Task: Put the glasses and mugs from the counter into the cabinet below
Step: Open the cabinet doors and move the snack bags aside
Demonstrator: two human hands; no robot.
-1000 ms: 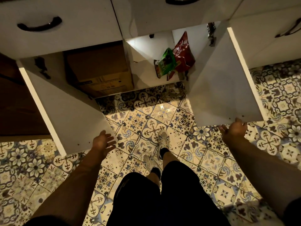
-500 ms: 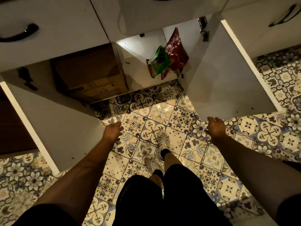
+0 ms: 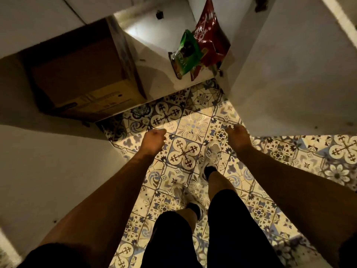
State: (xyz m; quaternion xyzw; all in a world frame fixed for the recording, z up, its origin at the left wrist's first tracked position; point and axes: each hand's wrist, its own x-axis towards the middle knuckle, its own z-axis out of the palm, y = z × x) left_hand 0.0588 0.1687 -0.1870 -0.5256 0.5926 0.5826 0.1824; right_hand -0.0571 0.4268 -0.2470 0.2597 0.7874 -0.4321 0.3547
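The low cabinet [image 3: 154,60] stands open in front of me, its two white doors swung wide: the left door [image 3: 48,171] at my left, the right door [image 3: 293,74] at my right. My left hand [image 3: 153,139] hangs over the tiled floor with fingers loosely curled and holds nothing. My right hand [image 3: 238,137] hangs just off the lower corner of the right door, relaxed and empty. No glass or mug is in view; the counter is out of frame.
Inside the cabinet a brown cardboard box [image 3: 81,74] fills the left half. A green snack bag [image 3: 186,53] and a red bag [image 3: 211,33] lean at the right. My shoes [image 3: 211,155] stand on the patterned tiles [image 3: 191,124] between the doors.
Both hands have let go of the door edges and drawn inward toward the middle. The view has tilted down and closer, so the drawers above have left the frame.
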